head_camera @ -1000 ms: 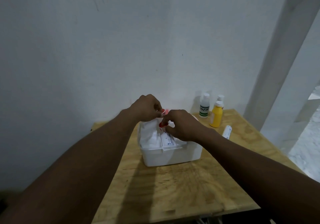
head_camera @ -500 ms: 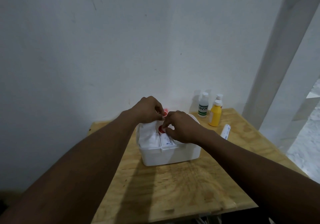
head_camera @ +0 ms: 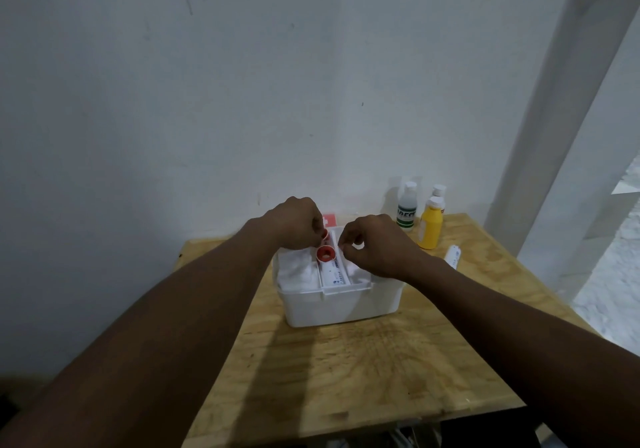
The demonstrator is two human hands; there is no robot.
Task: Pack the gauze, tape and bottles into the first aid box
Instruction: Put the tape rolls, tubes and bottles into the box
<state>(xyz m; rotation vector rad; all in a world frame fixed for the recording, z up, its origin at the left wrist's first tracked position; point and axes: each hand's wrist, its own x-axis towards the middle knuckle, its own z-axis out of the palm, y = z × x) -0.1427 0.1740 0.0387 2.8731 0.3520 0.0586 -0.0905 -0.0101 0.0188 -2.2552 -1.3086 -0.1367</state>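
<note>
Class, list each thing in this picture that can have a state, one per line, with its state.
first aid box: open, standing on the table.
gauze: packed inside the box.
red tape roll: inside the box, beside the gauze.
yellow bottle: upright, capped, outside the box.
green-label bottle: upright, capped, outside the box.
white tube: lying on the table.
left hand: pinching a small red item.
right hand: fingers curled; grip unclear.

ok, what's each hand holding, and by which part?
Left hand pinches a small red tape roll by its edge. Right hand: fingertips pinched together, anything between them too small to tell.
</note>
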